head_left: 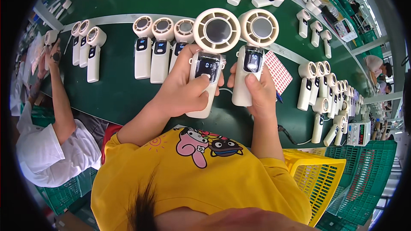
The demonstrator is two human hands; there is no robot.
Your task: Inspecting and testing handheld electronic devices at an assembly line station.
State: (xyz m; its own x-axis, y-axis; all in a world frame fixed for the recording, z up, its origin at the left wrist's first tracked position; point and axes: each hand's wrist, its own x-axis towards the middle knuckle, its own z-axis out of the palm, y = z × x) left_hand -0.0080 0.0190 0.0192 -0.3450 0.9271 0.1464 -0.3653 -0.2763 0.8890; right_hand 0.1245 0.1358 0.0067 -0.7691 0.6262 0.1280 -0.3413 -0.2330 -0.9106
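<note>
My left hand (177,90) is wrapped round the handle of a cream handheld fan (216,30), its thumb lying on the button under the lit display. A second handheld fan (259,27) of the same kind is gripped in my right hand (263,90), the thumb along the side of its handle. Both fans are upright, round heads away from me and lit dark panels facing me. Just beyond my left hand, three more fans (160,53) lie side by side on the green table (117,90), their displays lit; the rightmost is partly covered by that hand.
Another group of fans (93,60) lies to the left, and many stand at the right (314,87). A red-and-white sticker sheet (277,72) and a pen (279,97) are beside my right hand. A yellow basket (319,175) is at lower right. A co-worker's arm (60,98) reaches in from the left.
</note>
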